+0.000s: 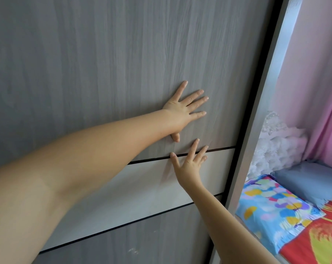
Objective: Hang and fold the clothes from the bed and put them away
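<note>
A grey wood-grain wardrobe door (104,63) with a pale band (142,183) across it fills most of the head view. My left hand (182,109) lies flat on the grey panel with its fingers spread. Just below it, my right hand (190,161) touches the door at the dark seam above the pale band, fingers straight and spread. Neither hand holds anything. No clothes from the bed show near the hands.
The door's right edge and a silver frame (260,130) run down the right side. Beyond it lies the bed with a patterned blue pillow (272,208), a grey-blue pillow (310,183), a red sheet (317,242), white frilly fabric (275,145) and a pink curtain (313,92).
</note>
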